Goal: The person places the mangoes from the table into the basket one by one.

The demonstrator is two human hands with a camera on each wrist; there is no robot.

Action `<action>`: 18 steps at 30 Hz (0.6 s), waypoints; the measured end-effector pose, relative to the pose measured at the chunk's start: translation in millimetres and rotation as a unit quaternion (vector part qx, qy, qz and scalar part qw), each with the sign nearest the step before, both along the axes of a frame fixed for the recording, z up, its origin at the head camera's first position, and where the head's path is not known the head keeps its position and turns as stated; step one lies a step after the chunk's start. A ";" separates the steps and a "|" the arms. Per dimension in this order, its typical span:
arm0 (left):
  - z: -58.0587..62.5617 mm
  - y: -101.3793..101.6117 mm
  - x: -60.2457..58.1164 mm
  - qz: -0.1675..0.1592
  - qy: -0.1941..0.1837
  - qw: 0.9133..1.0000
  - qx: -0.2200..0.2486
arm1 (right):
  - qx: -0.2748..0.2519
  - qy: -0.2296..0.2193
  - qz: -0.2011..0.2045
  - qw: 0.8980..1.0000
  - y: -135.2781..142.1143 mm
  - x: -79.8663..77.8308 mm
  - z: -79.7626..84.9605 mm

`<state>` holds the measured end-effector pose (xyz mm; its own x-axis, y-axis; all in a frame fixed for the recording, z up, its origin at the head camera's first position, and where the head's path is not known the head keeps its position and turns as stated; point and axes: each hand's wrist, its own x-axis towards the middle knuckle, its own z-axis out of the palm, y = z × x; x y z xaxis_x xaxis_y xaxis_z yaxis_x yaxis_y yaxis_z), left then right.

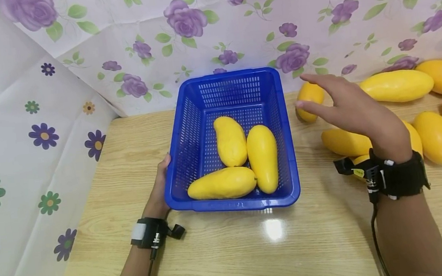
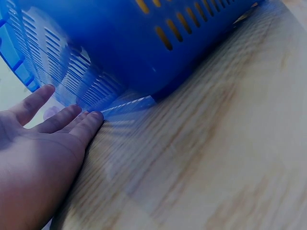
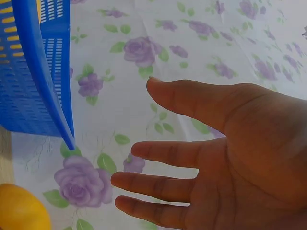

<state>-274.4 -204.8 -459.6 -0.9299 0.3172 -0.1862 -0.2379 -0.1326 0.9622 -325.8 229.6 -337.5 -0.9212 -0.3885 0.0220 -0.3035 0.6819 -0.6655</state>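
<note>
A blue plastic basket (image 1: pixel 235 204) with slotted sides stands on the table against the cloth-covered back. Inside lie three yellow mangoes: a curved one (image 1: pixel 231 141), an upright-lying one (image 1: pixel 263 158) at the right, and one lying crosswise (image 1: pixel 223 183) at the front. My left hand (image 1: pixel 158 186) touches the basket's left side with extended fingers, as the left wrist view shows. Raised to the right of the basket, my right hand (image 1: pixel 355 107) has its fingers spread and holds nothing. Below its fingertips a mango (image 1: pixel 312 93) rests on the table, partly hidden by the hand.
Several more mangoes lie on the right, among them a long yellow one (image 1: pixel 397 86) and an orange-yellow one (image 1: pixel 436 138); my right wrist covers some. Flowered cloth (image 1: pixel 123 36) hangs behind and at the left. Wood-patterned table (image 1: pixel 224 253) extends in front of the basket.
</note>
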 end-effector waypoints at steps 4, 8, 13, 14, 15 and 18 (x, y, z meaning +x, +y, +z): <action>-0.1 -0.1 0.3 0.002 -0.002 1.000 -0.001 | -0.003 -0.007 -0.006 1.000 7.1 -2.9 -1.1; -0.4 0.1 -0.1 0.003 -0.003 1.000 0.000 | -0.003 -0.026 -0.020 0.999 15.6 -5.3 -2.0; -1.2 -0.1 -0.7 0.000 -0.001 1.000 0.000 | -0.012 -0.036 -0.036 0.999 29.9 -8.7 -2.8; -1.3 -0.2 -0.8 -0.001 -0.001 1.000 0.000 | -0.015 -0.037 -0.041 0.998 33.1 -9.5 -3.1; -1.4 -0.3 -0.9 -0.002 -0.001 1.000 0.000 | -0.020 -0.039 -0.046 0.998 36.4 -10.4 -3.5; -1.3 -0.5 -0.6 -0.002 -0.003 1.000 0.003 | -0.036 -0.041 -0.060 0.997 45.9 -12.4 -5.7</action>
